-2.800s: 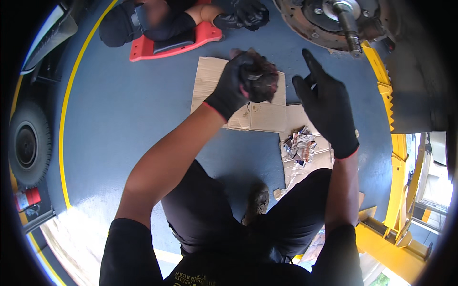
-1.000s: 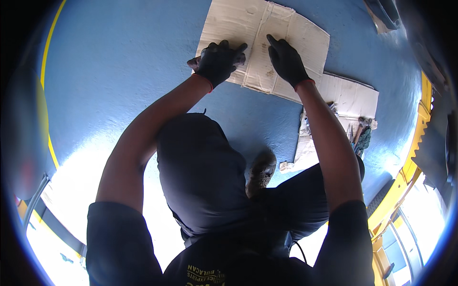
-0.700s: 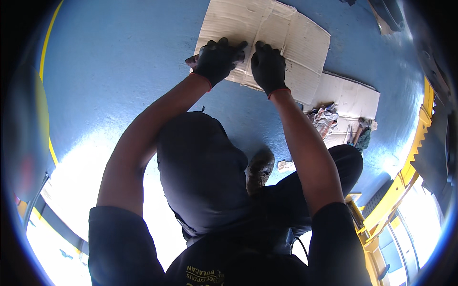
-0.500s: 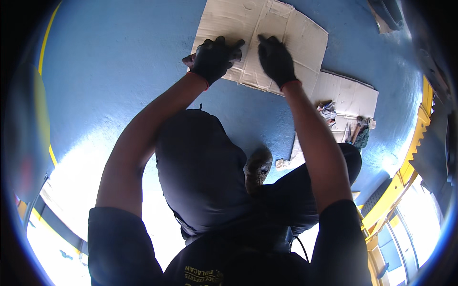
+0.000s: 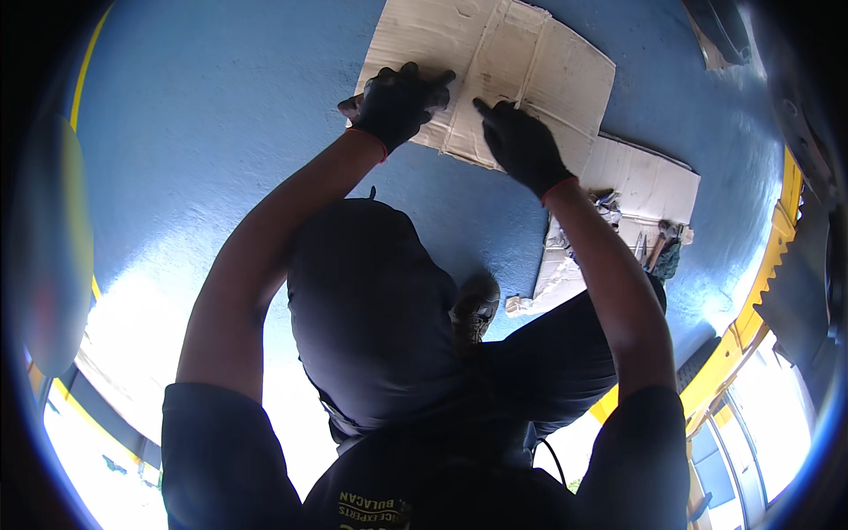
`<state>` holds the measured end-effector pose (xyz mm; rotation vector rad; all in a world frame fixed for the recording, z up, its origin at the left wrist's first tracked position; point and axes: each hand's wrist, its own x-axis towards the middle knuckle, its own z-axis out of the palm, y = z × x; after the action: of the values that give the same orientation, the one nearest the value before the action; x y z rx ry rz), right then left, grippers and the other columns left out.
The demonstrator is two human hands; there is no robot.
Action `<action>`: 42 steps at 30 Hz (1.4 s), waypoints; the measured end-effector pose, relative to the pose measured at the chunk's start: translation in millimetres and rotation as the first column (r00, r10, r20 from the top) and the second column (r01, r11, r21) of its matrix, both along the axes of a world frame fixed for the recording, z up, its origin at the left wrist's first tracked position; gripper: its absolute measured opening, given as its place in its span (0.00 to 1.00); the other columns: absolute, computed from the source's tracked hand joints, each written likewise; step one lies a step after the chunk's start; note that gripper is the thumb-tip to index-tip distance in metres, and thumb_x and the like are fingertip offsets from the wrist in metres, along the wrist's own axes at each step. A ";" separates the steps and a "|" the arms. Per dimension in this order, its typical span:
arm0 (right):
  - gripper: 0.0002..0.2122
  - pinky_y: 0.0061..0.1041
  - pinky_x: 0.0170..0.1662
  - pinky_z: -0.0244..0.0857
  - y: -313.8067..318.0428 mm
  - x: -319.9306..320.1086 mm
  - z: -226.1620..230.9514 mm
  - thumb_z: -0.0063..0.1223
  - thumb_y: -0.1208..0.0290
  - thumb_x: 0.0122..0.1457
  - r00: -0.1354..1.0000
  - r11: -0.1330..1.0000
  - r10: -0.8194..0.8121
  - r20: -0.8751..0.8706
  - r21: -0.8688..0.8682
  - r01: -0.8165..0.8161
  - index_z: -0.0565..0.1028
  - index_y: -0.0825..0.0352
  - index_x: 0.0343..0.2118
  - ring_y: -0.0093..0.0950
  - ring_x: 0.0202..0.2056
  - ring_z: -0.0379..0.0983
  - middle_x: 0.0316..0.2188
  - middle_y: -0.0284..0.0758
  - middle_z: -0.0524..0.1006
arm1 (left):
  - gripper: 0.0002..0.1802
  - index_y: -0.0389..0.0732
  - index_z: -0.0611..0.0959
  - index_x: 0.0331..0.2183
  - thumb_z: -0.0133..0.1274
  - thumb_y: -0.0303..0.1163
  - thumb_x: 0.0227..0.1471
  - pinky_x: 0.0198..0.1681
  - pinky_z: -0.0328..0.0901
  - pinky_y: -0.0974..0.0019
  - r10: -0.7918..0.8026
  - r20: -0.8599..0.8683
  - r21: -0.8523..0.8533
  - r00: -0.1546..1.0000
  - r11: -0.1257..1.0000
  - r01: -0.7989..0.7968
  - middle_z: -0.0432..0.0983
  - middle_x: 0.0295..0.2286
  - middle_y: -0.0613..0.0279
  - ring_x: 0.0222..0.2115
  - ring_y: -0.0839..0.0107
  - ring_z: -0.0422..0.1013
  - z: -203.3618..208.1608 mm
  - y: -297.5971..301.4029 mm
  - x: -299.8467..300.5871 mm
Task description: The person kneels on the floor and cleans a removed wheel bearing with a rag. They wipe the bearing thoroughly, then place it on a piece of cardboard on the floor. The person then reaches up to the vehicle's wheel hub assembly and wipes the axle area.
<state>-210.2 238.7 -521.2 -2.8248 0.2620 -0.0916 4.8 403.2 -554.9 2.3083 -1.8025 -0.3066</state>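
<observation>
Both of my hands wear black gloves with red cuffs. Over the left part of a creased cardboard sheet (image 5: 552, 79) is my left hand (image 5: 395, 104), closed round a reddish-brown, crumpled thing (image 5: 351, 108); it pokes out beside the glove, and its kind does not show clearly. The index finger of that hand points right. My right hand (image 5: 523, 141) is over the sheet's near edge, its index finger stretched toward the middle of the cardboard and its other fingers partly hidden. Nothing shows in it.
A second cardboard piece (image 5: 649, 181) lies right of the first on the blue floor (image 5: 221, 115), holding a hammer-like tool (image 5: 658, 247), a dark green cloth (image 5: 669, 261) and other small items. My bent knee and shoe (image 5: 475, 305) are close by. A yellow toothed frame (image 5: 770, 256) stands at right.
My right hand has drawn back toward me and to the right across the cardboard, its forearm swinging outward. My left hand has stayed nearly in place.
</observation>
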 end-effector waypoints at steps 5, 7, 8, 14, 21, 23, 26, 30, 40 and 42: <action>0.14 0.39 0.28 0.77 7.7 -4.9 -4.2 0.53 0.68 0.67 0.999 0.994 0.045 -0.023 -0.099 -0.047 0.77 0.56 0.55 0.35 0.27 0.81 0.30 0.36 0.77 | 0.34 0.69 0.78 0.62 0.67 0.39 0.53 0.37 0.77 0.52 0.008 0.030 -0.001 1.000 1.000 -0.008 0.76 0.42 0.58 0.36 0.51 0.79 11.4 -3.7 -5.8; 0.14 0.38 0.28 0.77 -4.0 -7.4 -6.7 0.53 0.68 0.67 0.997 0.993 0.071 0.004 -0.093 -0.071 0.77 0.55 0.55 0.35 0.26 0.81 0.30 0.35 0.77 | 0.31 0.70 0.81 0.59 0.68 0.40 0.54 0.40 0.77 0.53 0.040 0.038 0.043 0.998 0.998 -0.042 0.74 0.43 0.59 0.39 0.53 0.78 14.5 -4.5 -7.9; 0.14 0.38 0.27 0.77 -10.7 -8.4 -8.5 0.53 0.68 0.66 0.996 0.991 0.087 0.014 -0.100 -0.085 0.77 0.54 0.55 0.35 0.26 0.81 0.30 0.35 0.77 | 0.31 0.70 0.82 0.59 0.68 0.39 0.54 0.40 0.77 0.53 0.039 0.043 0.036 0.998 0.999 -0.041 0.74 0.43 0.59 0.39 0.53 0.78 14.7 -4.1 -8.6; 0.14 0.36 0.27 0.76 -8.2 -1.8 -4.0 0.53 0.68 0.66 0.990 0.981 0.133 -0.048 -0.137 -0.139 0.77 0.53 0.55 0.34 0.26 0.81 0.30 0.35 0.77 | 0.30 0.69 0.82 0.58 0.68 0.38 0.54 0.43 0.76 0.54 0.037 0.018 0.059 0.999 0.998 -0.038 0.75 0.42 0.60 0.40 0.56 0.78 18.9 -6.0 -7.7; 0.16 0.39 0.30 0.79 -17.6 -15.6 -4.3 0.52 0.71 0.66 0.990 0.990 0.140 -0.024 -0.021 -0.140 0.76 0.56 0.56 0.37 0.27 0.83 0.32 0.38 0.79 | 0.30 0.69 0.81 0.59 0.66 0.39 0.55 0.40 0.76 0.51 -0.023 0.017 -0.007 1.000 1.000 0.024 0.77 0.40 0.58 0.37 0.54 0.79 17.6 -4.3 -4.6; 0.16 0.39 0.31 0.80 -18.3 -19.2 -5.0 0.52 0.71 0.67 0.989 0.991 0.132 -0.064 0.008 -0.132 0.76 0.57 0.57 0.38 0.28 0.83 0.33 0.39 0.79 | 0.32 0.70 0.79 0.61 0.65 0.40 0.55 0.38 0.78 0.50 -0.028 0.025 -0.029 0.999 0.999 0.029 0.76 0.41 0.57 0.34 0.50 0.80 14.6 -4.4 -2.5; 0.16 0.39 0.34 0.80 -19.1 -24.5 -6.7 0.51 0.71 0.68 0.993 0.994 0.104 -0.063 0.049 -0.101 0.75 0.58 0.57 0.39 0.31 0.83 0.35 0.40 0.80 | 0.34 0.70 0.78 0.63 0.65 0.40 0.55 0.38 0.78 0.50 -0.020 0.001 -0.010 1.000 1.000 0.020 0.76 0.42 0.57 0.36 0.49 0.80 12.2 -2.9 -1.3; 0.15 0.39 0.37 0.80 -17.8 -29.8 -12.0 0.50 0.71 0.69 0.998 0.997 0.047 -0.038 0.070 -0.045 0.75 0.61 0.57 0.40 0.33 0.83 0.37 0.40 0.81 | 0.34 0.69 0.79 0.61 0.67 0.38 0.54 0.41 0.77 0.53 0.033 -0.023 0.042 0.999 0.999 -0.032 0.75 0.44 0.57 0.38 0.51 0.79 17.2 -6.4 -6.6; 0.17 0.45 0.51 0.75 -53.3 4.0 -5.3 0.47 0.66 0.71 0.988 0.956 -0.152 -0.013 0.252 0.150 0.77 0.62 0.59 0.44 0.44 0.82 0.43 0.43 0.82 | 0.35 0.70 0.79 0.62 0.68 0.40 0.53 0.43 0.76 0.51 -0.012 -0.010 0.085 1.000 0.996 0.013 0.75 0.43 0.56 0.39 0.50 0.79 9.8 -3.0 2.8; 0.20 0.45 0.52 0.75 -77.2 10.4 -7.2 0.46 0.63 0.71 0.985 0.976 -0.171 -0.003 0.135 0.170 0.75 0.63 0.63 0.46 0.44 0.81 0.45 0.45 0.81 | 0.38 0.71 0.77 0.64 0.68 0.39 0.52 0.47 0.75 0.49 0.018 -0.062 0.145 0.998 0.989 -0.009 0.75 0.46 0.55 0.43 0.50 0.78 15.5 -13.7 -0.5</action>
<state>-199.9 161.5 -528.4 -2.6625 0.4902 -0.1186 4.3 389.5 -539.4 2.3760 -1.7889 -0.5179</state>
